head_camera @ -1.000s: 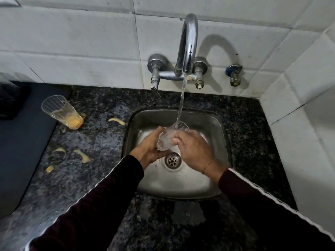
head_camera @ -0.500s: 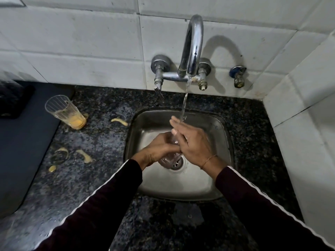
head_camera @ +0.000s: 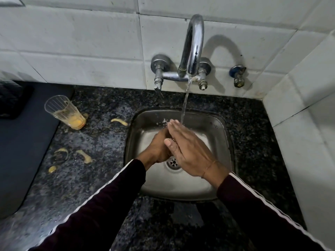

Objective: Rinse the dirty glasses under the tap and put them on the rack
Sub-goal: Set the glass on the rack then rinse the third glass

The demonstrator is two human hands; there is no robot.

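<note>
Over the steel sink (head_camera: 224, 136), my left hand (head_camera: 157, 147) is curled around a clear glass that is almost wholly hidden between my hands. My right hand (head_camera: 190, 151) lies flat against it, fingers straight and together, pointing towards the back wall. The tap (head_camera: 193, 46) is running, and its water stream (head_camera: 184, 104) falls just past my right fingertips. A second, dirty glass (head_camera: 63, 111) with yellow residue at its bottom stands upright on the dark granite counter, left of the sink.
Yellow smears (head_camera: 84, 156) and another yellow smear (head_camera: 119, 121) lie on the counter between the dirty glass and the sink. A dark mat (head_camera: 23, 142) covers the counter's left side. A tiled side wall (head_camera: 299, 133) closes the right. A small valve (head_camera: 238, 77) sticks out beside the tap.
The glass was tilted under the stream with both hands around it. Now it is hidden, lower in the sink, and my right hand has flattened out over it.
</note>
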